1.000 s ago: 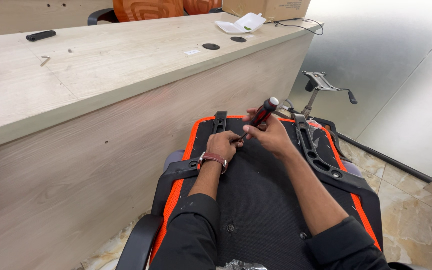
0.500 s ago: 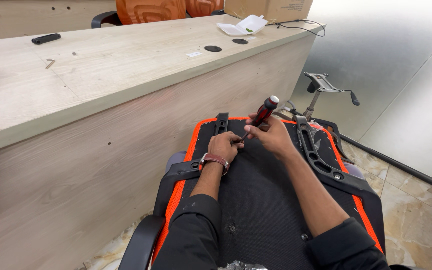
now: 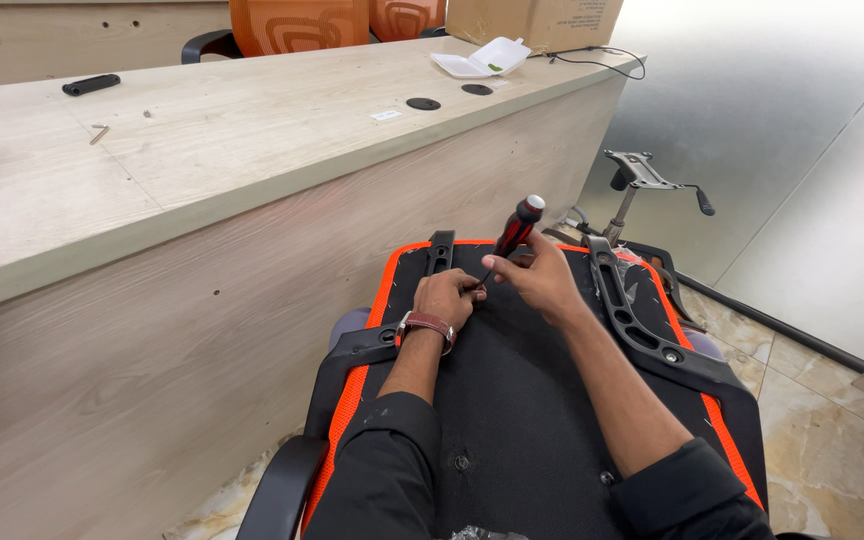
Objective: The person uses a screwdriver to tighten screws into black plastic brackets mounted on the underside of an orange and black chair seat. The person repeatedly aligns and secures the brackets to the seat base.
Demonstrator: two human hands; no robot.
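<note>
2 hands meet on the black-and-orange chair seat underside [image 3: 512, 400]: right hand [image 3: 542, 280] grips a red-and-black-handled screwdriver [image 3: 515, 232], left hand [image 3: 449, 297] pinches closed at its tip.

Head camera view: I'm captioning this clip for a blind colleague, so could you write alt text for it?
A person's right hand holds a red-and-black screwdriver tip-down on an upturned black and orange chair seat, while the left hand, with a brown wrist strap, rests beside the tip. A long pale wooden desk runs along the left, and a chair mechanism stands behind.
</note>
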